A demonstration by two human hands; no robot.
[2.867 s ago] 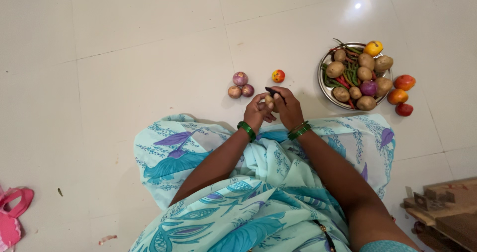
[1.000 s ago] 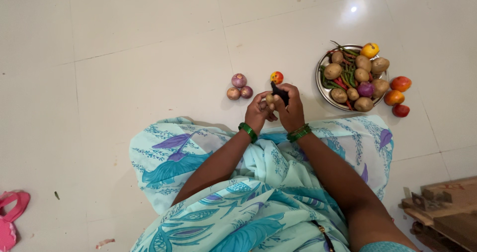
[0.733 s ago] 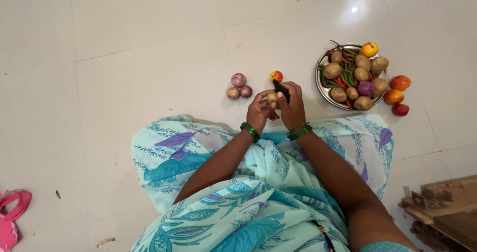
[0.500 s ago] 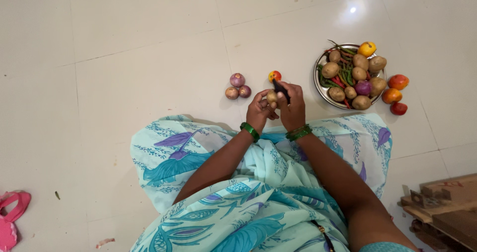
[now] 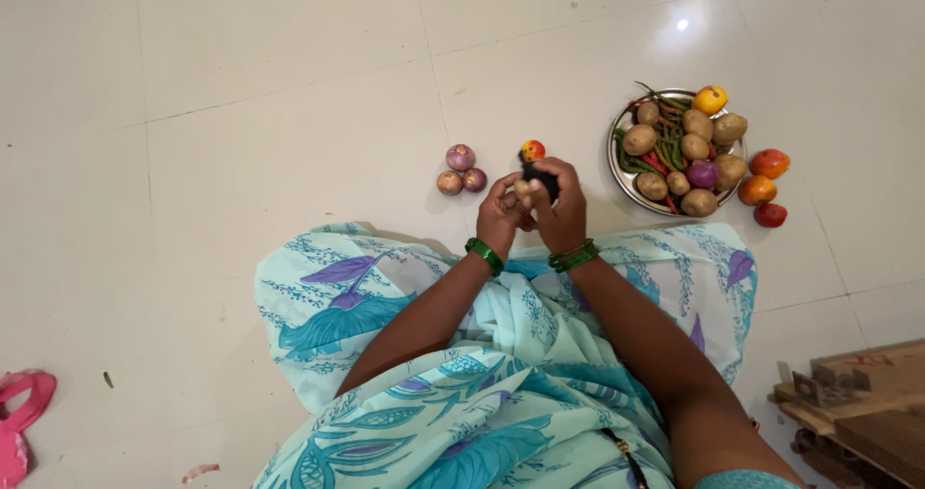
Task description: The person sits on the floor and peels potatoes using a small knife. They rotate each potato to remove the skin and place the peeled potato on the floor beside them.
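Observation:
I sit on a white tiled floor with a light blue patterned cloth over my lap. My left hand [image 5: 501, 215] holds a small pale potato [image 5: 521, 189] in its fingers. My right hand [image 5: 562, 210] grips a black-handled tool [image 5: 541, 178] pressed against that potato. Both wrists wear green bangles. A small red and yellow tomato [image 5: 531, 150] lies on the floor just beyond my hands.
Three small onions [image 5: 461, 169] lie on the floor to the left of my hands. A steel plate [image 5: 621, 173] at the right holds potatoes, chillies and an onion, with tomatoes [image 5: 765, 188] beside it. Cardboard and wood [image 5: 858, 402] sit at lower right; a pink sandal [image 5: 21, 422] at lower left.
My hands have stayed together on the potato while the right hand works the tool along it. The view has shifted slightly.

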